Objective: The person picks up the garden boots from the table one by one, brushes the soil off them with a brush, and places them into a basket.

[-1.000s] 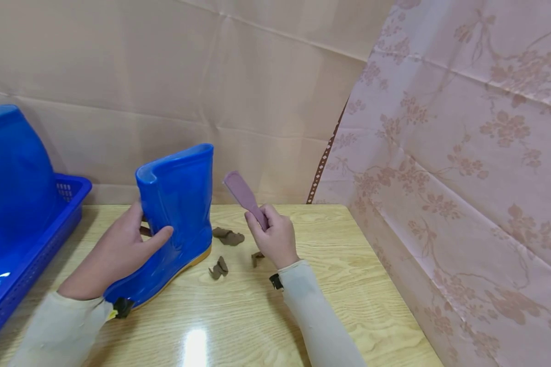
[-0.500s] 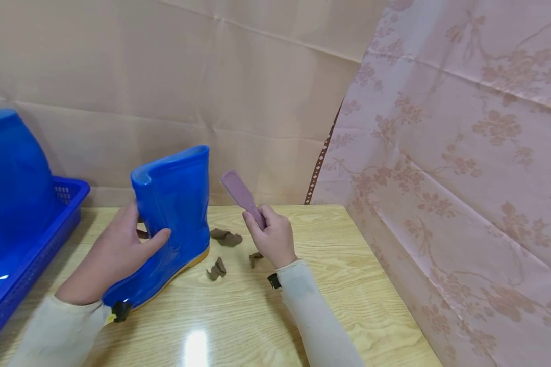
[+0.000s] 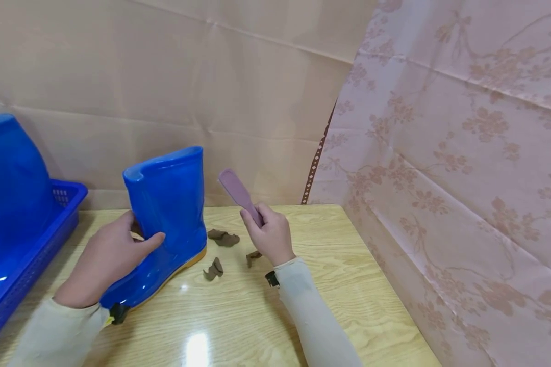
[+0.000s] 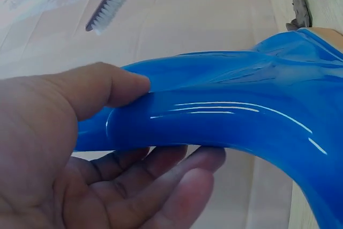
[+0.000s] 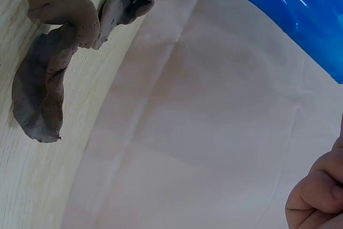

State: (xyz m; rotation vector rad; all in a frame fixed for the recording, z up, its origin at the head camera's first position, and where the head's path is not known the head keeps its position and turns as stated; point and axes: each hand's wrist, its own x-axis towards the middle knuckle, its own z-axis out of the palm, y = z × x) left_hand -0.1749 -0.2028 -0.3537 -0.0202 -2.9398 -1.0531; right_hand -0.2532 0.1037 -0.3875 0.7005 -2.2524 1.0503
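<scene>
A blue rain boot [image 3: 172, 204] with a tan sole stands on the wooden table, toe toward the lower left. My left hand [image 3: 112, 255] grips the front of its shaft. In the left wrist view the thumb [image 4: 128, 87] presses one side of the boot [image 4: 214, 113] and the fingers lie along the other. To the right of the boot, my right hand [image 3: 272, 237] holds a scrub brush by its handle, above the table. The brush [image 3: 235, 187] has a mauve back, and its white bristles [image 4: 115, 6] show in the left wrist view. Brush and boot are apart.
Several brown, mud-like lumps [image 3: 223, 238] lie on the table [image 3: 239, 316] between boot and right hand; the right wrist view shows curled lumps [image 5: 40, 87] closely. At left, a blue basket [image 3: 66, 219] holds another blue boot [image 3: 11, 173]. Curtains [image 3: 257, 112] hang behind and at right.
The boot's shaft has leaned slightly left, with my left hand moving along with it. My right hand keeps its hold on the brush, and the whole view has shifted a little.
</scene>
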